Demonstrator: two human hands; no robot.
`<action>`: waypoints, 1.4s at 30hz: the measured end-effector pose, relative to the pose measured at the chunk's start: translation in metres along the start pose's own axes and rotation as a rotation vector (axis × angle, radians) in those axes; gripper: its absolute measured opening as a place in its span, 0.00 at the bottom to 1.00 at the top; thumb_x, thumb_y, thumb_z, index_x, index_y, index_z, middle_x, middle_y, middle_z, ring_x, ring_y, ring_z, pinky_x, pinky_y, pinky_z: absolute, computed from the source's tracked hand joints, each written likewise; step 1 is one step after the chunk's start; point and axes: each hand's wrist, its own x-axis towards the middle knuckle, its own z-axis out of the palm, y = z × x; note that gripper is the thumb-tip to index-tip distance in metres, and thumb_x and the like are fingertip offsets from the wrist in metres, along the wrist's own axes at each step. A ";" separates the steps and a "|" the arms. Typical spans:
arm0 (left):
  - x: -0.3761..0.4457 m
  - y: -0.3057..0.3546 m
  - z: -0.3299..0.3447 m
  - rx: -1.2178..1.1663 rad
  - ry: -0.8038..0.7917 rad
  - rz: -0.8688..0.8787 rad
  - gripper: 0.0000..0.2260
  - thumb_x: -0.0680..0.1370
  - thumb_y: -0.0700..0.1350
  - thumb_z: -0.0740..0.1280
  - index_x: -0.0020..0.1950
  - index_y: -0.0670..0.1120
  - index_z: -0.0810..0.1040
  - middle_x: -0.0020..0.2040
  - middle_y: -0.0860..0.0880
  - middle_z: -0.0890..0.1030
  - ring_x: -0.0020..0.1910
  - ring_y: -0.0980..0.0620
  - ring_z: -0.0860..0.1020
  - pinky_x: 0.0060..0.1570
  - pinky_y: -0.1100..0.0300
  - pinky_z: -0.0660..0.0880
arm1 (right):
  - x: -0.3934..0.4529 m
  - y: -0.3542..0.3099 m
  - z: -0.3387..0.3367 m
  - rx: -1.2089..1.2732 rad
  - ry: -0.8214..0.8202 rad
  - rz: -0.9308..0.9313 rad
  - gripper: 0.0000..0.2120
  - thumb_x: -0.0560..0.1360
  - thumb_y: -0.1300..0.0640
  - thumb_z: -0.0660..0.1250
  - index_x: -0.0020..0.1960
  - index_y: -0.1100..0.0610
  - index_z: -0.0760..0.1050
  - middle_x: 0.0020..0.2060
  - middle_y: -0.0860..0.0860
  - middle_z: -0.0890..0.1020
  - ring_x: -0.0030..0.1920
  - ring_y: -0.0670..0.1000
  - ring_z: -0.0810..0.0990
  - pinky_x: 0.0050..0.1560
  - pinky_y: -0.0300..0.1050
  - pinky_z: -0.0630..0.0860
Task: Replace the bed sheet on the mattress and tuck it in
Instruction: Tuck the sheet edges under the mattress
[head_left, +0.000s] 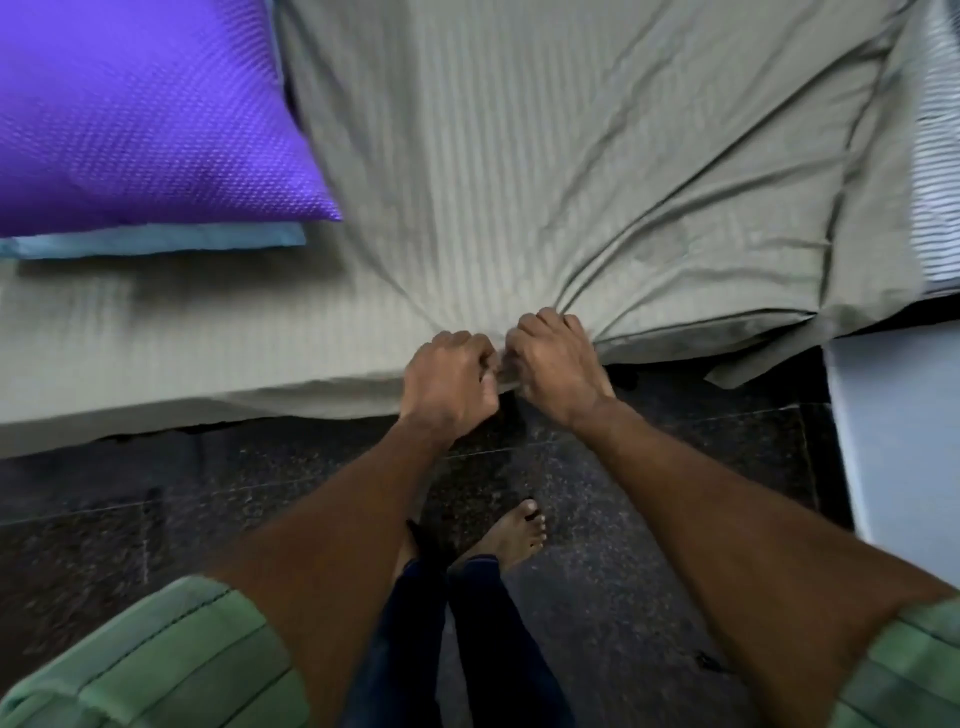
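Note:
A grey-green striped bed sheet (519, 171) covers the mattress and hangs over its near edge. My left hand (449, 382) and my right hand (556, 364) sit close together at that edge, both with fingers curled into a bunch of the sheet. Creases fan out from the gripped spot toward the far right. At the right, a loose corner of the sheet (748, 358) droops over the mattress corner, and striped mattress fabric (940, 171) shows beyond the sheet's edge.
A purple pillow (140, 114) lies on a light blue pillow (156, 244) at the left of the bed. Dark speckled floor (649, 519) runs along the bed, with my bare feet (519, 535) on it. A pale blue-white surface (898, 441) stands at the right.

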 end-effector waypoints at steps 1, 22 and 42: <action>0.005 0.013 0.004 -0.056 0.025 0.010 0.05 0.74 0.48 0.68 0.50 0.52 0.80 0.47 0.52 0.81 0.49 0.48 0.77 0.47 0.54 0.75 | -0.011 0.020 -0.001 -0.001 0.059 0.054 0.15 0.66 0.59 0.76 0.51 0.53 0.77 0.50 0.51 0.77 0.54 0.56 0.73 0.53 0.51 0.68; 0.118 0.168 0.058 -0.194 -0.090 -0.120 0.12 0.77 0.54 0.72 0.54 0.47 0.80 0.49 0.45 0.81 0.50 0.42 0.79 0.42 0.51 0.68 | 0.030 0.228 -0.038 0.251 -0.206 -0.220 0.07 0.74 0.53 0.64 0.52 0.48 0.75 0.47 0.49 0.77 0.57 0.56 0.73 0.53 0.50 0.61; 0.116 0.357 0.092 -0.186 0.065 -0.281 0.10 0.72 0.52 0.65 0.49 0.52 0.83 0.45 0.49 0.85 0.46 0.44 0.82 0.45 0.53 0.77 | -0.087 0.393 -0.076 0.047 -0.022 -0.341 0.11 0.74 0.50 0.67 0.52 0.56 0.75 0.48 0.55 0.76 0.51 0.60 0.76 0.51 0.56 0.71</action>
